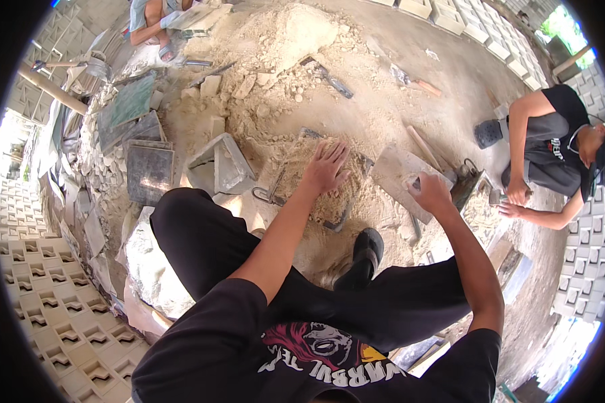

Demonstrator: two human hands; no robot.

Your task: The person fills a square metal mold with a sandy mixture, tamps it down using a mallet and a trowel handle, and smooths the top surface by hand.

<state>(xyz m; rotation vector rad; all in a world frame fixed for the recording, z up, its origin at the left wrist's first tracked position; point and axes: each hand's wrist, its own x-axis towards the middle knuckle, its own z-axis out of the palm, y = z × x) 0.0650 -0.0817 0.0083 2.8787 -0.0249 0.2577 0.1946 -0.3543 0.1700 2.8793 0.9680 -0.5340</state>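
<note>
My left hand [328,168] lies flat, fingers spread, on pale crumbly mix [296,164] in front of me. That mix fills and partly buries a dark metal mould [339,220], whose corners and a wire loop handle [265,195] show. Just to the right, my right hand [429,193] is closed round the grip of a flat rectangular float [400,176]. The float's broad plate is dusty and sits beside the mould; my fingers partly hide its grip. Between my knees, a dark shoe [368,247] rests near the mould's near edge.
A pale powder heap [302,37] rises beyond. A wooden-handled trowel [413,80] and dark metal bar [329,79] lie on the floor. Angled slabs [225,164] and dark square plates [149,173] stand left. One co-worker [551,148] squats right; another [158,23] sits far left. Patterned blocks [64,302] are stacked nearby.
</note>
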